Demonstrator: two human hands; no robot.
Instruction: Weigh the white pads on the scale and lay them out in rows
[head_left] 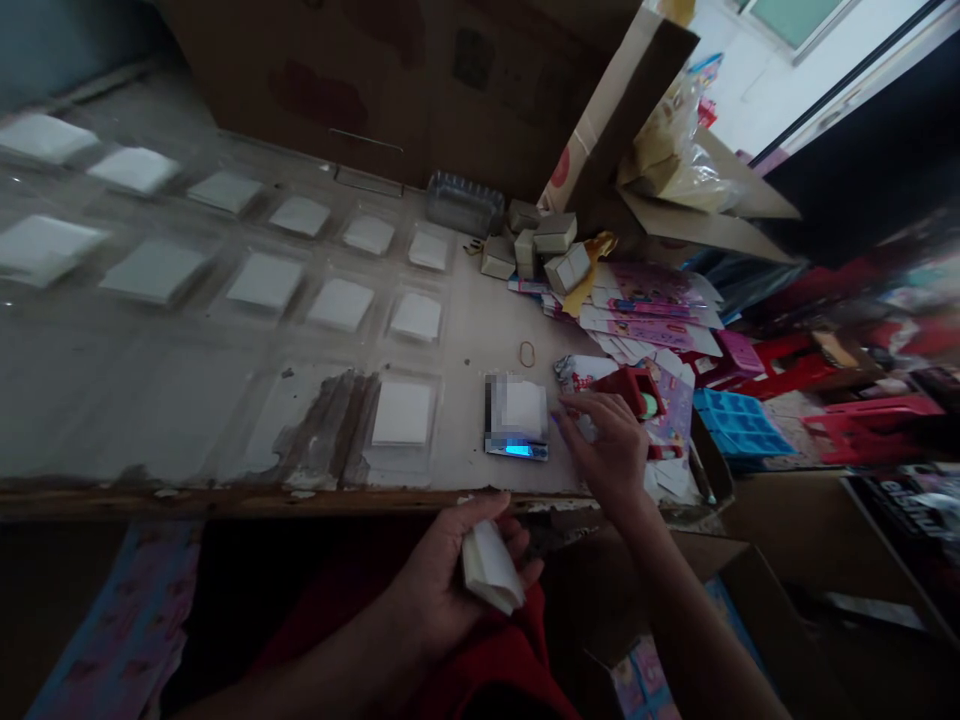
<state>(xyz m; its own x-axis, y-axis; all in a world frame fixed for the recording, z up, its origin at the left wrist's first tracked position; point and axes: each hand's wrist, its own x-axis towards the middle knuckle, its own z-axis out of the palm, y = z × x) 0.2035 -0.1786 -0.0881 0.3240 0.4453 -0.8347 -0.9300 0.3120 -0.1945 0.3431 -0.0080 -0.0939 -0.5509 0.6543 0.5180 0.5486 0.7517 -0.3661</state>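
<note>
My left hand (457, 560) is wrapped round a folded stack of white sheets (491, 565), held just below the table's front edge. A small scale (517, 449) with a lit blue display stands on the table, bearing a white stack (523, 408). Just right of the scale is my right hand (604, 435), its thumb and forefinger near the stack's right side; what lies between its fingers, if anything, is too small to make out. Left of the scale, a white stack (402, 412) rests in a clear plastic tray.
Rows of white stacks (264, 280) in clear trays cover the table's left part. Small boxes (555, 232), a rubber band (527, 354), pink printed cards (637, 300) and a red tape dispenser (630, 388) lie beyond and right of the scale. Cardboard boxes (420, 90) stand behind.
</note>
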